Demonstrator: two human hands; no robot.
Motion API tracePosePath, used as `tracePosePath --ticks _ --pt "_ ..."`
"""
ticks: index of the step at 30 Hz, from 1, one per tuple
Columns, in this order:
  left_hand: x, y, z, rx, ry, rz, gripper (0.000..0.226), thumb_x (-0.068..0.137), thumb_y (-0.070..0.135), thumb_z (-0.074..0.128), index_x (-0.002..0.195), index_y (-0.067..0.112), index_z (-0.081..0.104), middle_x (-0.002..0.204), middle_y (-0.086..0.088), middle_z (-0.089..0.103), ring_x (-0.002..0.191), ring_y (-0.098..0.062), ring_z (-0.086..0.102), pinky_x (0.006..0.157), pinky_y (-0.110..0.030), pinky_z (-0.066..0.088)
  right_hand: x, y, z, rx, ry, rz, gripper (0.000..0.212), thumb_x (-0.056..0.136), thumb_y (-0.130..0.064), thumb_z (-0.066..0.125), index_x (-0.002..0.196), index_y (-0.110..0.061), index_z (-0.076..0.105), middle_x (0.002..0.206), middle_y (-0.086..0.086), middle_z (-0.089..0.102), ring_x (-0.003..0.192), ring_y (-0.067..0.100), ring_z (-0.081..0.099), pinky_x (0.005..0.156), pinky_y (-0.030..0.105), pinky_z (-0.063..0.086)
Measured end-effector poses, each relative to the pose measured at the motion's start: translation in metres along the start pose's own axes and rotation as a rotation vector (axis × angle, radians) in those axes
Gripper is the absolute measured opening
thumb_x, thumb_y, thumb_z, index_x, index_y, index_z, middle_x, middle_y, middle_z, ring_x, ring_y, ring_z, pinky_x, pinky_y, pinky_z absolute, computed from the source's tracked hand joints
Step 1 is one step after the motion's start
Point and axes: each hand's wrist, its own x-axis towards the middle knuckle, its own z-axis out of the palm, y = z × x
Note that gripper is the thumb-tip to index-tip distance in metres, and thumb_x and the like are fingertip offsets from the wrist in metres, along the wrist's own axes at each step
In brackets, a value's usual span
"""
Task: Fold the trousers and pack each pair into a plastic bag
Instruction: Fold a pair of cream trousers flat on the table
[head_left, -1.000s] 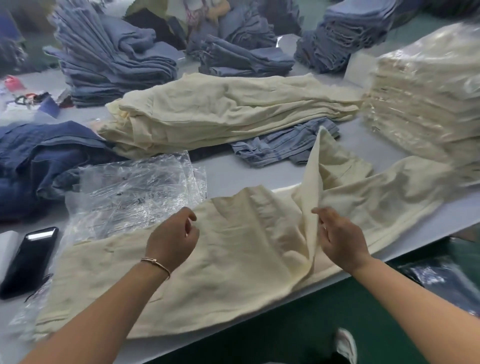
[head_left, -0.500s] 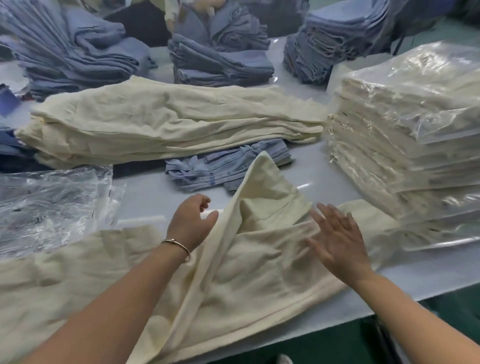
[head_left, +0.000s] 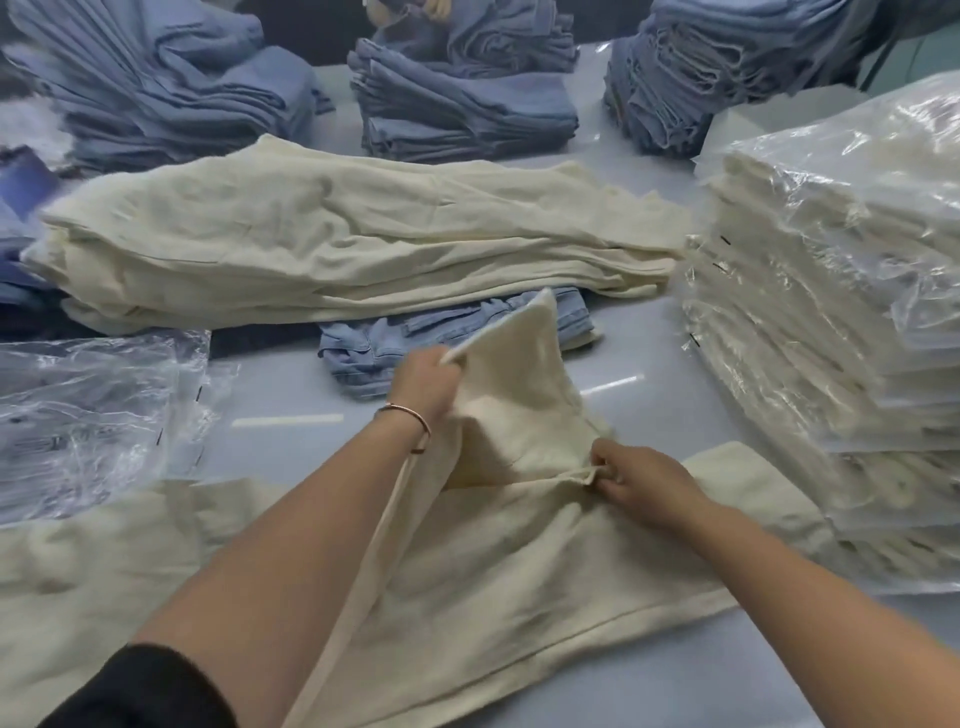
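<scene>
A cream pair of trousers (head_left: 519, 566) lies spread across the near edge of the table. My left hand (head_left: 423, 387) grips a raised flap of its cloth and holds it up off the table. My right hand (head_left: 641, 480) pinches a crease of the same trousers at the middle, low against the cloth. Empty clear plastic bags (head_left: 88, 410) lie in a crumpled heap at the left. A pile of unfolded cream trousers (head_left: 337, 234) stretches across the table behind my hands.
A tall stack of bagged cream trousers (head_left: 841, 312) stands at the right. A small blue denim piece (head_left: 384, 348) lies just beyond my left hand. Several stacks of blue trousers (head_left: 467, 104) line the back of the grey table (head_left: 649, 410).
My left hand has taken the flap's edge and lifted it higher. My right hand, flat on the cloth half a second ago, now pinches a crease. The view has shifted right.
</scene>
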Motion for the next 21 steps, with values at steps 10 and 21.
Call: tracePosePath --ticks 10,21 --pt "-0.022 0.096 -0.052 -0.162 0.166 0.619 0.021 0.09 0.014 0.048 0.08 0.002 0.062 0.074 -0.013 0.054 0.074 -0.016 0.05 0.074 -0.037 0.046 0.066 0.0 -0.011 -0.165 0.452 0.045 0.034 0.094 -0.032 0.054 0.127 -0.027 0.058 0.131 0.005 0.054 0.124 0.026 0.044 0.103 0.042 0.023" --pt "-0.11 0.023 0.118 0.719 -0.515 0.512 0.067 0.094 0.041 0.04 0.149 0.045 0.003 0.161 -0.006 0.003 0.146 -0.034 -0.003 0.117 -0.052 0.001 -0.038 0.049 -0.005 1.534 0.747 0.44 0.041 0.086 -0.002 0.06 0.126 0.004 0.056 0.128 0.022 0.059 0.118 0.02 0.051 0.083 0.007 0.046"
